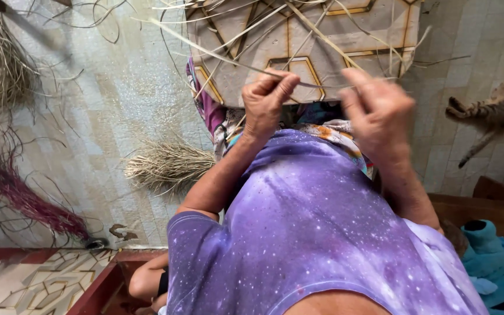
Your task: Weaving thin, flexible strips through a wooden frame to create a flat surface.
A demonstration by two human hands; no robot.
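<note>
Evidently two hands, one straw strip.

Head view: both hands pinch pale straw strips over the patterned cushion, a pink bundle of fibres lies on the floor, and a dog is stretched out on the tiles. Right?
Not quite. The animal stretched on the tiles is a cat, tabby-striped, as the head view shows. The rest stands: left hand and right hand pinch the straw strips over the patterned cushion; the pink bundle lies on the floor.

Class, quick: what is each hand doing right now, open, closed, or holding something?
Left hand: closed, pinching a thin straw strand.
Right hand: fingers curled, blurred; whether it grips a strand cannot be told.
</note>
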